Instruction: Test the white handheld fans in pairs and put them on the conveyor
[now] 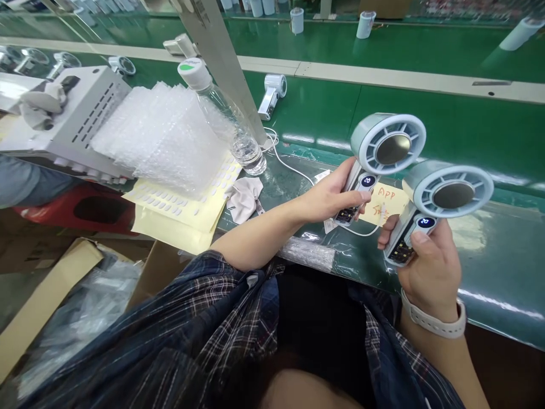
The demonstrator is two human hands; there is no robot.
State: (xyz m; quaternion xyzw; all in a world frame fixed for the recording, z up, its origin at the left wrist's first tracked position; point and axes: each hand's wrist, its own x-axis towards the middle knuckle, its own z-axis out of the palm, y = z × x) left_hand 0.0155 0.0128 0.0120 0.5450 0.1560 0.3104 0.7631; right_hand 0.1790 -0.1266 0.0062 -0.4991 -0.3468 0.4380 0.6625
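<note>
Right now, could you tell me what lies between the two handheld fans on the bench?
In the head view, a yellow note with red writing lies between the left fan and the right fan.

Green bench [489, 267], glossy film on top. On it: bottle [227, 116], bubble bags [157, 136] over yellow sticker sheets [183, 210], cloth [244, 196], white cable [289, 162], yellow note [389, 201], grey box [80, 119] at left. Belt [383, 108] behind w/ a fan [272, 94].

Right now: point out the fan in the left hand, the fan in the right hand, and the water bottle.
left-hand fan [392, 149]: head view, metal disc at its centre.
right-hand fan [453, 195]: head view, metal disc at its centre.
water bottle [230, 122]: head view, clear body.
</note>
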